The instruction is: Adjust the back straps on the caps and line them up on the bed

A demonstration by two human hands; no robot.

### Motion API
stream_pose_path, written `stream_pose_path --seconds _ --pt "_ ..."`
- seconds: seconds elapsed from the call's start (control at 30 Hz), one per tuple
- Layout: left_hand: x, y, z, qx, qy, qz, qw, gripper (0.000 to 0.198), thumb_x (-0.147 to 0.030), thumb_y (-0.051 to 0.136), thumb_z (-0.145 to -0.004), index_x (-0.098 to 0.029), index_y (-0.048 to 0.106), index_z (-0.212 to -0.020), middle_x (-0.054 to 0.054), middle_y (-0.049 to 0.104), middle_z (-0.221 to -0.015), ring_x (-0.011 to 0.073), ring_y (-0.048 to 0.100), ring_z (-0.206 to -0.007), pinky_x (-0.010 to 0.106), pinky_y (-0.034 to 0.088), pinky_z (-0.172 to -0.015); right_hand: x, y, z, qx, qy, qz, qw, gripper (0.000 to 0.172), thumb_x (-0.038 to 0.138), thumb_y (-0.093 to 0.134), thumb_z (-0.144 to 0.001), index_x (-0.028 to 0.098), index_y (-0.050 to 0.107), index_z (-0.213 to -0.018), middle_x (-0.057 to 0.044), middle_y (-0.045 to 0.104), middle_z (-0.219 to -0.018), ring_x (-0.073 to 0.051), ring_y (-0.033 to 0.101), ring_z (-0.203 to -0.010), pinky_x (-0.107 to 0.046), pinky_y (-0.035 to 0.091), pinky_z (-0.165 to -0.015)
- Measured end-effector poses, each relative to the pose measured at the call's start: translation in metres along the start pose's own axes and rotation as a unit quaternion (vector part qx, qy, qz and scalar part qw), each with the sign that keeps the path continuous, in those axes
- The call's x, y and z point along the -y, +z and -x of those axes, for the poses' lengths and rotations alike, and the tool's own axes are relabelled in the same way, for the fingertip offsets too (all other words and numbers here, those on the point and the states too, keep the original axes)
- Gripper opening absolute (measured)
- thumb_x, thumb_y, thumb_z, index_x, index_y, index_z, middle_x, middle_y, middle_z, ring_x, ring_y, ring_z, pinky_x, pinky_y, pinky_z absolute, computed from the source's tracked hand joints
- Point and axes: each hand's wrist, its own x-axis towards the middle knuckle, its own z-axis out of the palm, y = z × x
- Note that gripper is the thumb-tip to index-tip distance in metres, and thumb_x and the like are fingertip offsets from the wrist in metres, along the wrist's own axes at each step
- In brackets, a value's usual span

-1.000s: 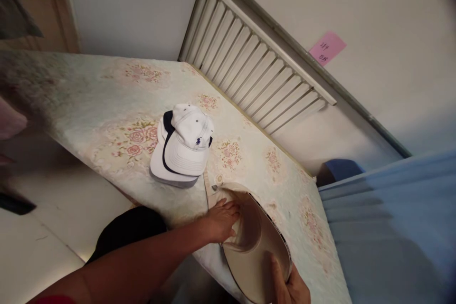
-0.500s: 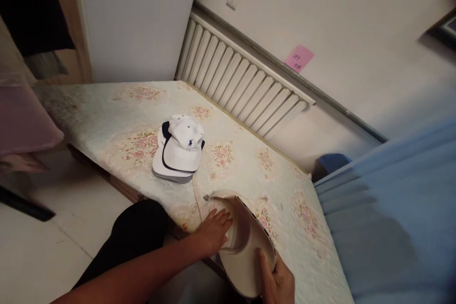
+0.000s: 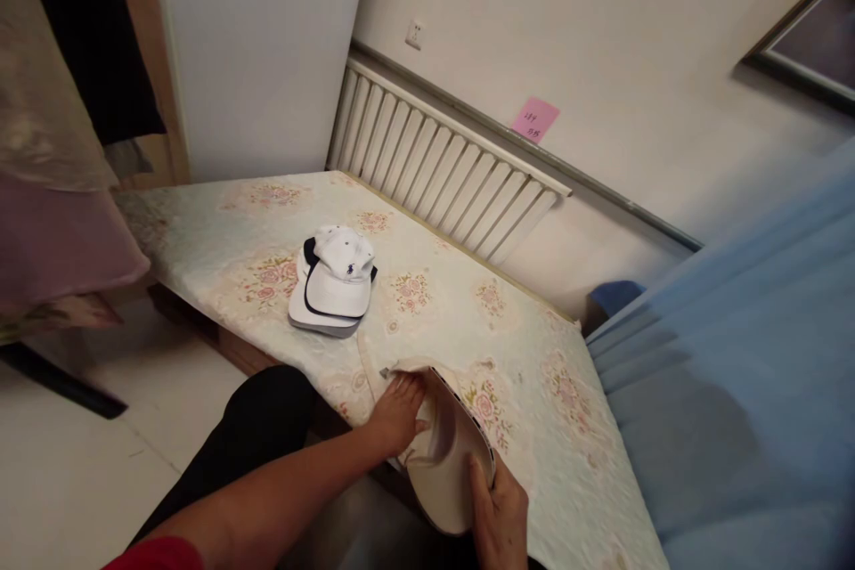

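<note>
A beige cap (image 3: 446, 454) lies upside down at the near edge of the flowered mattress (image 3: 508, 347). My left hand (image 3: 399, 411) reaches into its crown, fingers curled against the inside. My right hand (image 3: 499, 512) grips the brim from below, thumb pressed on top. Farther back on the mattress sits a stack of white caps with dark trim (image 3: 332, 280), untouched.
A white radiator (image 3: 441, 169) runs along the wall behind the mattress, with a pink note (image 3: 535, 119) above it. Blue fabric (image 3: 728, 383) covers the right side. My knee in black (image 3: 267, 427) is against the mattress edge; pale floor (image 3: 80, 463) lies left.
The view has pulled back and tilted up, showing more wall. Both hands keep hold of the beige cap, which has folded a little narrower.
</note>
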Motion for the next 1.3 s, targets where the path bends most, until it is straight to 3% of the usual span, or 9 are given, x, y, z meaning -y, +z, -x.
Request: stream_pose_path --seconds 0.23,0.5,0.7,0.9,1.07,1.3 --pt "0.007 0.0 -0.011 -0.048 -0.002 -0.055 0.997 0.073 -0.058 0.05 -0.079 -0.014 0.039 -0.136 0.015 0.04 -0.142 0.0304 0.027 -0.134 0.047 0.01 -0.111 0.011 0.004 -0.006 0.002 -0.001 0.005 1.0 0.051 0.05 0.037 -0.086 0.013 0.064 -0.109 -0.015 0.068 -0.109 -0.027 0.062 -0.102 -0.036 0.047 -0.09" --pt "0.009 0.002 -0.02 -0.076 0.005 -0.087 0.993 0.073 -0.058 0.043 -0.083 -0.01 0.036 -0.138 0.018 0.036 -0.143 0.0324 0.022 -0.135 0.052 0.005 -0.11 0.016 0.006 -0.016 0.019 -0.02 0.005 1.0 0.045 0.044 0.037 -0.088 0.016 0.063 -0.112 -0.013 0.065 -0.116 -0.026 0.058 -0.11 -0.037 0.043 -0.096" --pt "0.013 0.008 -0.021 -0.034 0.011 -0.085 0.996 0.074 -0.058 0.042 -0.083 -0.01 0.032 -0.14 0.017 0.033 -0.145 0.0309 0.017 -0.138 0.05 0.001 -0.111 0.009 0.006 -0.021 0.024 0.0 0.007 1.0 0.047 0.046 0.036 -0.087 0.015 0.065 -0.107 -0.014 0.067 -0.111 -0.027 0.061 -0.103 -0.037 0.046 -0.091" --pt "0.01 -0.001 -0.014 0.018 0.047 -0.063 0.997 0.071 -0.051 0.044 -0.085 -0.012 0.028 -0.142 0.015 0.026 -0.149 0.0287 0.012 -0.14 0.045 0.003 -0.113 0.007 0.008 -0.019 0.017 0.006 0.001 1.0 0.044 0.046 0.039 -0.086 0.016 0.065 -0.106 -0.013 0.07 -0.103 -0.026 0.063 -0.098 -0.035 0.049 -0.085" --pt "0.003 -0.004 -0.002 0.031 0.053 -0.061 0.996 0.069 -0.04 0.048 -0.084 -0.015 0.024 -0.144 0.013 0.023 -0.151 0.0267 0.012 -0.14 0.047 0.003 -0.112 0.006 0.01 -0.02 0.007 0.011 -0.008 1.0 0.043 0.044 0.039 -0.086 0.016 0.066 -0.103 -0.013 0.068 -0.108 -0.026 0.062 -0.1 -0.037 0.047 -0.088" --pt "0.004 0.004 0.012 0.034 0.067 -0.08 0.994 0.066 -0.042 0.044 -0.085 -0.018 0.024 -0.144 0.011 0.023 -0.151 0.0256 0.012 -0.14 0.049 0.002 -0.112 0.004 0.012 -0.019 0.014 0.022 -0.027 0.999 0.045 0.046 0.041 -0.085 0.016 0.066 -0.108 -0.011 0.07 -0.105 -0.026 0.062 -0.1 -0.033 0.049 -0.083"
